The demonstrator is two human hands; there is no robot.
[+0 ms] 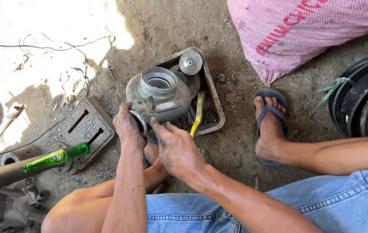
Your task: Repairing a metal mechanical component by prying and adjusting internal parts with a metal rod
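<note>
A big pink woven sack [305, 30] lies on the dirt floor [236, 146] at top right, w/ black rubber rings [361, 99] stacked at the right edge, both well apart from the work. The person squats, so the knees frame the hands and the right foot in a blue sandal [271, 125] stands flat beside the tray.

In the middle, a grey metal turbo housing [160, 97] leans on the edge of a shallow grey tray [214, 103], prob. to keep its round opening tilted up toward the person. The left hand [128, 125] grips the housing's lower left flange, fingers closed around it to steady it. The right hand [176, 149] touches the lower front of the housing w/ index finger stretched out, other fingers half curled; I cannot tell if it pinches something small.

A slotted metal plate [84, 127] lies left of the hands. A yellow-handled tool [198, 113] rests in the tray, and a round metal disc [191, 62] sits at the tray's far corner. A green glass bottle [56, 157] lies on a pipe.
</note>
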